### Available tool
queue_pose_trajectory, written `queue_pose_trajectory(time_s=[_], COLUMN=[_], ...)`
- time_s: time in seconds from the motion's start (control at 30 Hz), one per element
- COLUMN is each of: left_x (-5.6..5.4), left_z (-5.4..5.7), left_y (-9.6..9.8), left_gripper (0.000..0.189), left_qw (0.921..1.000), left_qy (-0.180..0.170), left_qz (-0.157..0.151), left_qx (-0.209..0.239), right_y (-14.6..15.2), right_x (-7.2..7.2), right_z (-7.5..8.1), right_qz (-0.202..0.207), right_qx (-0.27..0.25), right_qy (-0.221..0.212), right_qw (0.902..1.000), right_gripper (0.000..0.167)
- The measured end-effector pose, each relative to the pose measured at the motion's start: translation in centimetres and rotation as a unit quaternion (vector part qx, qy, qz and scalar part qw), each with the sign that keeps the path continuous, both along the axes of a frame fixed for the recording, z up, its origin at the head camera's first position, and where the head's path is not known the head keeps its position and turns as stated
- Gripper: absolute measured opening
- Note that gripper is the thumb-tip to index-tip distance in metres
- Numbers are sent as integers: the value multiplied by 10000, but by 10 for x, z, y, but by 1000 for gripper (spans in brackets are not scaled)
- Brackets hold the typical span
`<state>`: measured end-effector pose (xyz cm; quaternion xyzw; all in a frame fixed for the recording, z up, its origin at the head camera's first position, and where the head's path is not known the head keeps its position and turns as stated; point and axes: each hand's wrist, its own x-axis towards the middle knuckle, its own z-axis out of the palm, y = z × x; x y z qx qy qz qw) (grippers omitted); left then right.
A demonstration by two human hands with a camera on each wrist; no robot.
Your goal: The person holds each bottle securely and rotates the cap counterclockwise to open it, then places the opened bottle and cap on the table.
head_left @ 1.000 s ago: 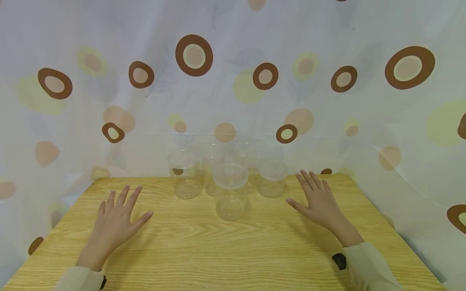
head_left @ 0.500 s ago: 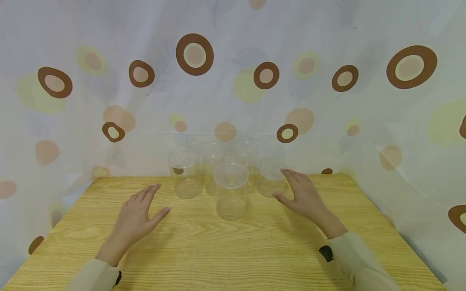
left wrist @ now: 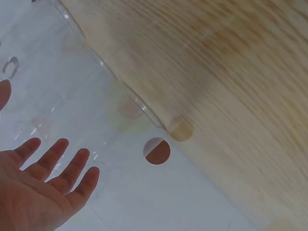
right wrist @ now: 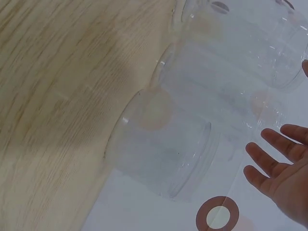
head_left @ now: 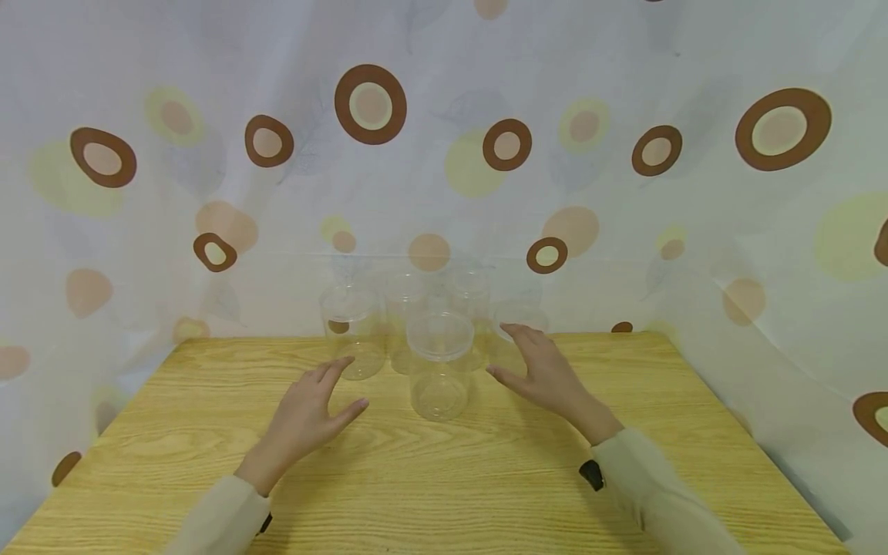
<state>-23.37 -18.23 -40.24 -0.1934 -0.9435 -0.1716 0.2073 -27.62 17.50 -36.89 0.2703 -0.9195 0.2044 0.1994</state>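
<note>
Several clear jars stand grouped at the back of the table. The front jar point(head_left: 441, 389) is upright and nearest to me, with a left jar point(head_left: 343, 308) and a shorter right jar point(head_left: 523, 314) on either side behind it. My left hand point(head_left: 301, 424) is in front of the left jar, fingers extended and thumb apart. My right hand point(head_left: 548, 378) overlaps the right jar in the head view, its thumb toward the front jar. Neither hand holds anything. In the right wrist view the right hand point(right wrist: 288, 168) appears apart from the short jar point(right wrist: 159, 144).
Two taller jars, a back-left jar point(head_left: 401, 308) and a back-right jar point(head_left: 473, 297), stand behind the front one. The wood-grain table point(head_left: 430, 493) meets a patterned curtain point(head_left: 444, 200) at the back and sides.
Both hands have moved inward toward the jars, the left going right and the right going left. Their spread fingers have drawn closer together. The jars have stayed in place.
</note>
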Motion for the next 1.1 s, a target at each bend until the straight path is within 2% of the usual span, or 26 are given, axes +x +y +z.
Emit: queue_pose_trajectory(time_s=[0.33, 0.7, 0.97, 1.1], left_x=[-11, -30, -41, -46], left_z=[2, 5, 2, 1], left_y=[34, 64, 75, 79], left_gripper=[73, 82, 94, 99], left_qw=[9981, 9909, 9711, 9608], left_qy=[-260, -922, -1750, -2023], left_qz=[-370, -566, -753, -849], left_qx=[409, 800, 1440, 1695], right_y=[-20, -37, -43, -45], right_x=[-12, -20, -27, -29], right_z=[5, 11, 9, 7], right_qz=[234, 566, 740, 849], right_qx=[-311, -578, -911, -1017], right_qy=[-451, -1000, -1370, -1514], right_qw=[9982, 9917, 9836, 9796], right_gripper=[72, 78, 81, 83])
